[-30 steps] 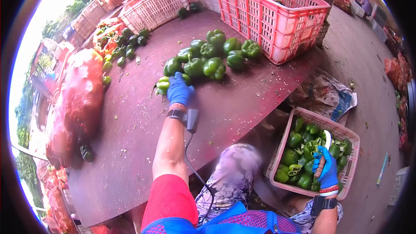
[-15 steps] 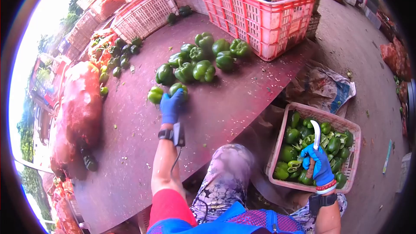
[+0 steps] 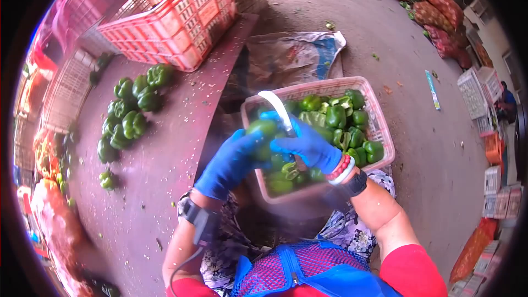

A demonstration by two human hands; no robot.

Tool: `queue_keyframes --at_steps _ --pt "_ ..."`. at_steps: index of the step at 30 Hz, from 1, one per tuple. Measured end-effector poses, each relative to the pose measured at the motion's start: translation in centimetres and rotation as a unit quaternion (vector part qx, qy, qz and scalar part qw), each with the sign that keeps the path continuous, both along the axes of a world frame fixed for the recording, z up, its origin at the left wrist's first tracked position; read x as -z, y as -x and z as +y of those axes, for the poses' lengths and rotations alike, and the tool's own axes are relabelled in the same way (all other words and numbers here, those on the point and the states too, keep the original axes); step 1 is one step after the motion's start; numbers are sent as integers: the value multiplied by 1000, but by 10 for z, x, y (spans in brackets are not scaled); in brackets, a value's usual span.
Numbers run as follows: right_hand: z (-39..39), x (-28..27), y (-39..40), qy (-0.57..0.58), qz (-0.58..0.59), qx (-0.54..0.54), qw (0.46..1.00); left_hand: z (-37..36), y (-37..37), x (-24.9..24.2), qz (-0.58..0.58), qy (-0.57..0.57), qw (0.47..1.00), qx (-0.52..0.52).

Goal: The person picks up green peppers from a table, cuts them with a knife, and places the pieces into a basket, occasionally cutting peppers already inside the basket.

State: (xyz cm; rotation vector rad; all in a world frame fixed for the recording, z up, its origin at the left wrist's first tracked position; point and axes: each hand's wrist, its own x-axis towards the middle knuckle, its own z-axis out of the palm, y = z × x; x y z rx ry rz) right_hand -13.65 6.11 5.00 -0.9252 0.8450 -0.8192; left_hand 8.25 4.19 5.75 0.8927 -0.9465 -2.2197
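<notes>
Right now both hands are up over the pale-pink rectangular plastic crate (image 3: 379,121) beside the counter's edge. Left hand (image 3: 231,157), blue glove: fingers curled around 1 glossy green bell pepper (image 3: 262,128), motion-blurred, so exact finger contact is hard to read. Right hand (image 3: 311,146), also blue-gloved: closed on the brown handle of a knife with a curved whitish blade (image 3: 279,110). Blade points up and away from the wearer, just beside the held pepper; can't tell if they touch.

Crate below holds a pile of green bell peppers (image 3: 373,152), some whole, some cut open. On the dull purple-red counter (image 3: 148,203), left of the crate: a cluster of whole green peppers (image 3: 134,125), plus 1 single pepper (image 3: 108,180) set apart on the wearer's side. Larger red-pink slatted plastic crate (image 3: 206,14) stands past the cluster, near the far end. Crumpled brown-and-blue sheet (image 3: 280,60) lies just beyond the lower crate. Small pale specks litter the counter.
</notes>
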Motion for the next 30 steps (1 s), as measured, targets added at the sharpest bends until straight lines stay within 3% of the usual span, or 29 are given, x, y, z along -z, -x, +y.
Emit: queue_keyframes --at_steps 2,4,5,7,8,11,12,17,20,23,25,27,28,30 --pt "3 18 4 97 39 72 992 11 27 1 47 -17 995 -81" --pt "5 30 3 243 139 133 951 15 41 25 12 28 987 -158" --pt "6 32 4 260 170 114 944 15 46 37 -7 48 979 -196" --pt "11 36 7 289 233 83 925 16 49 56 -46 63 987 -144" --pt "11 44 8 256 195 67 945 15 42 75 -65 98 989 -94" --pt "20 30 19 46 172 -39 983 26 53 56 -122 -90 987 -59" --pt "26 54 21 95 133 -32 986 32 55 57 -134 -92 986 -43" --pt "49 83 25 57 163 -12 985 45 54 81 -140 -70 988 14" --pt "57 88 33 91 213 12 973 44 62 76 -152 -61 986 41" --pt "58 80 34 162 266 36 950 42 68 65 -135 -78 987 32" --pt "56 67 33 126 263 46 955 38 78 54 -131 -99 986 -29" --pt "50 74 35 245 187 151 939 17 77 72 -27 -136 990 -38" --pt "49 63 41 158 177 134 962 9 74 71 46 -141 989 -21" --pt "47 65 53 72 140 132 979 7 75 66 58 -119 990 -39"
